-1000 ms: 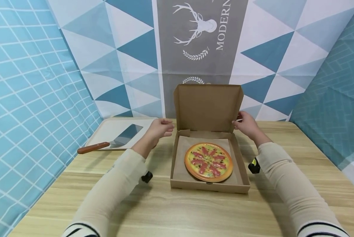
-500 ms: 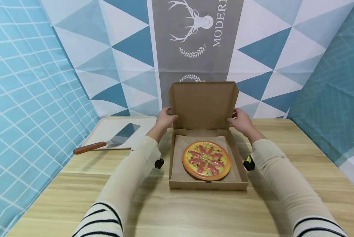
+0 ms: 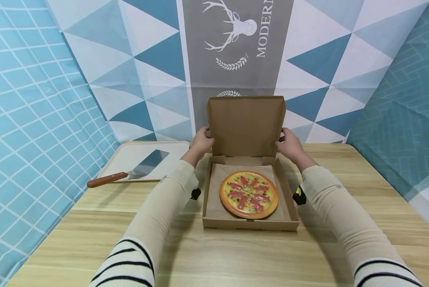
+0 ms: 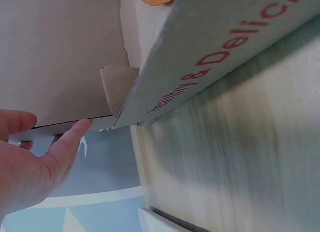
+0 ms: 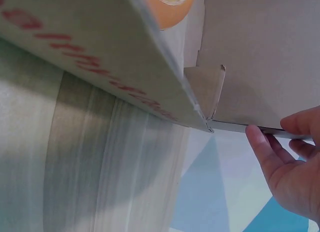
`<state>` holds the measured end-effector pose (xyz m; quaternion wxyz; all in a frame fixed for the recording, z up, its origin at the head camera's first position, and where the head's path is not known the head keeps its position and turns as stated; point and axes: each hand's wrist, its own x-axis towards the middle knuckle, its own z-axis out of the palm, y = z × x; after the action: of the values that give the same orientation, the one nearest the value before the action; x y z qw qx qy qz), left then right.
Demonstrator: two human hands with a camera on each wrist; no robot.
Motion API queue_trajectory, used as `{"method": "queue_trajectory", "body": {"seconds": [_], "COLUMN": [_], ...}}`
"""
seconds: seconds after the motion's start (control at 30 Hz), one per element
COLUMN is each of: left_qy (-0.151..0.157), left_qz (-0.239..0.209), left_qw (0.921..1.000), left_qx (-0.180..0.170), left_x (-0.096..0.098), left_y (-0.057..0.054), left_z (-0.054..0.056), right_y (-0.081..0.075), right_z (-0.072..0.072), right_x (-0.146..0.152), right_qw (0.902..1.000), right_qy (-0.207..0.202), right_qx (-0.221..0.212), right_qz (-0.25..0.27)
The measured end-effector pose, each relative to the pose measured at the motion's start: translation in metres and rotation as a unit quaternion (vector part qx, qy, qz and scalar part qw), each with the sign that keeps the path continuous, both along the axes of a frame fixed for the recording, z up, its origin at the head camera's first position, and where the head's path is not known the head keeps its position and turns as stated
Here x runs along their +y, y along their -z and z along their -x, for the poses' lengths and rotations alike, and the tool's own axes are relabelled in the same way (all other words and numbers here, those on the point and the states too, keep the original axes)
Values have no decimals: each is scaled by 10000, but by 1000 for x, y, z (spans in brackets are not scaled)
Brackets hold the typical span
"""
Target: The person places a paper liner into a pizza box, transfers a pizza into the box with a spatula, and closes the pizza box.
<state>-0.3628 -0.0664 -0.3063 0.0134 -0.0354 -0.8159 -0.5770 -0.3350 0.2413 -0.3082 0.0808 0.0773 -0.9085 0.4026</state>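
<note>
An opened cardboard pizza box (image 3: 250,225) stands on the wooden table, its lid (image 3: 246,127) raised nearly upright at the back. Inside, on brown paper (image 3: 218,179), lies a whole pizza (image 3: 249,195) with red toppings. My left hand (image 3: 201,142) pinches the lid's left side edge; the left wrist view shows that hand's thumb and fingers on either side of the cardboard. On the opposite side edge, my right hand (image 3: 289,145) holds the lid the same way. Red lettering runs along the box's outer side wall (image 4: 200,67).
To the left, a white tray (image 3: 180,149) carries a wooden-handled spatula (image 3: 150,162) whose handle sticks out past the tray's front left edge. Patterned cloth (image 3: 160,87) covers the wall close behind the box. Blue sheets flank the table (image 3: 214,259) on both sides.
My left hand has moved right from beside the box and now grips the lid's left edge. The right hand keeps its hold. The lid stands slightly higher in view.
</note>
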Motion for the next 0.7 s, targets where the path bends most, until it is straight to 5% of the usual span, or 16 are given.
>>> {"method": "queue_trajectory", "body": {"seconds": [0.7], "left_qy": [-329], "left_qz": [76], "left_qw": [9973], "left_qx": [654], "left_x": [2], "left_y": [-12], "left_z": [0], "right_y": [-5], "right_z": [6], "right_x": [-5], "right_qw": [9991], "right_qy": [-27], "right_qx": [231], "right_qz": [349]}}
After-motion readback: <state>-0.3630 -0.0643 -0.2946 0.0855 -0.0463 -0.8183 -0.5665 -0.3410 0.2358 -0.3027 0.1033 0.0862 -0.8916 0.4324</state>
